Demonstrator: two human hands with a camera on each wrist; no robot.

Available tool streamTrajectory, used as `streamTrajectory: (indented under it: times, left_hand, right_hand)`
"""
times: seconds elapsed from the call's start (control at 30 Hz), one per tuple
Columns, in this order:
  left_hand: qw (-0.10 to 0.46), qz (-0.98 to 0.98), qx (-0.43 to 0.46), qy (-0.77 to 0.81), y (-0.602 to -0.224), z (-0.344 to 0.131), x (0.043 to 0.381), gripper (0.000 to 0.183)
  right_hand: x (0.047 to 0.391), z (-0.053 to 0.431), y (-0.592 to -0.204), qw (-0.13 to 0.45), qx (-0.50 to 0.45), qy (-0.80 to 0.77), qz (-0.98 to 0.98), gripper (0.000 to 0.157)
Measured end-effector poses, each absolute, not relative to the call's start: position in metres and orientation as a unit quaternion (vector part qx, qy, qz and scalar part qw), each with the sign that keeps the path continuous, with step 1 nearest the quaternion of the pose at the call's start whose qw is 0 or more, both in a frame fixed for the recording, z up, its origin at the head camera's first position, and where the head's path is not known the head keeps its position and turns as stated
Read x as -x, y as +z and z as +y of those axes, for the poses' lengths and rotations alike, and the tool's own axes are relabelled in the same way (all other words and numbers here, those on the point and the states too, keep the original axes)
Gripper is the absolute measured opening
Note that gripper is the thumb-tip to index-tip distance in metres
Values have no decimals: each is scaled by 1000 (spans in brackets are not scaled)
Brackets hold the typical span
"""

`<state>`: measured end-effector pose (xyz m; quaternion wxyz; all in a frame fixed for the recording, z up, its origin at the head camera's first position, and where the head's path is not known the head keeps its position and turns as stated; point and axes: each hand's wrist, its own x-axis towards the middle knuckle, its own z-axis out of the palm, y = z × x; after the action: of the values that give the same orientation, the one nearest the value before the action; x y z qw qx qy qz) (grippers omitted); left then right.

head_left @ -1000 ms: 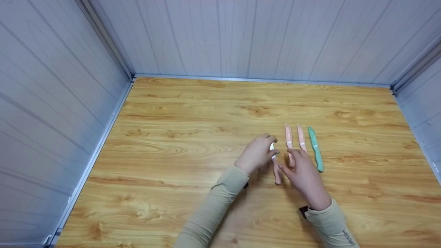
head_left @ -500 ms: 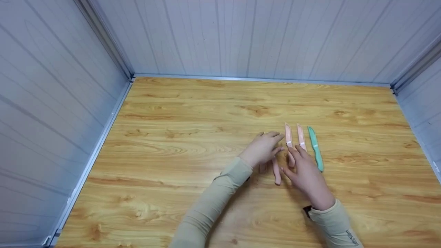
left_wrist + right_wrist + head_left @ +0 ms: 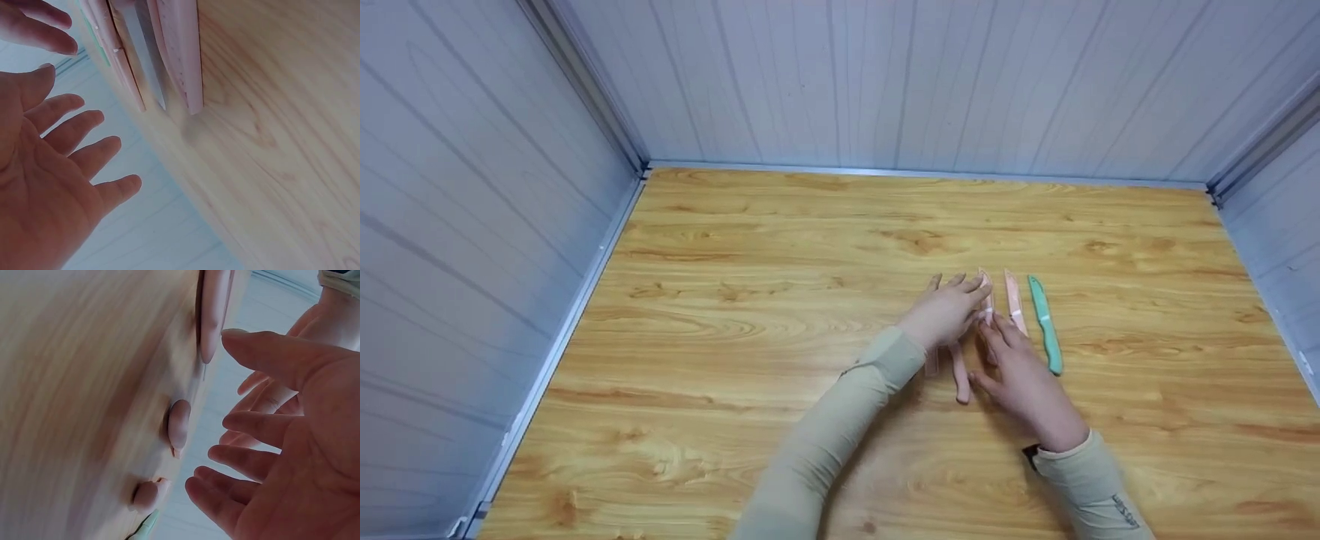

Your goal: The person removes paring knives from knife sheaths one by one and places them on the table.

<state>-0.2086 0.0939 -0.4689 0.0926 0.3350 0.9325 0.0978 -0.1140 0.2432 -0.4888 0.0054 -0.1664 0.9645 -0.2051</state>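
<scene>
My left hand hovers over the bare pink-handled knife with its fingers spread and nothing in them. In the left wrist view that knife's metal blade lies between a pink sheath and the sheathed knives. Fingers of my left hand partly cover a sheathed pink knife in the head view. My right hand is held over the handles of the two sheathed pink knives, fingers loosely bent and holding nothing. The second sheathed pink knife shows just beyond its fingertips.
A green sheathed knife lies to the right of the pink ones. Everything rests on a wood-grain table. Pale panel walls border it at the back and both sides.
My left hand has moved right and away from me, from beside the bare blade to over the nearest sheathed pink knife. My right hand has shifted only slightly.
</scene>
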Motion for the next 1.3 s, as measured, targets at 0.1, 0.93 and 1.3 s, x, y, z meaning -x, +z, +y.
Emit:
streamTrajectory:
  times: [0.1,0.93,1.3]
  left_hand:
    - [103,934,-327,103,-470,96,212,48]
    - [131,941,-311,43,-478,108,219,45]
    - [121,942,-312,30,-481,110,218,45]
  right_hand:
    - [115,244,-491,6,169,-198,966,75]
    - [124,245,-495,30,172,-184,967,63]
    - [128,243,-494,27,166,-188,968,58]
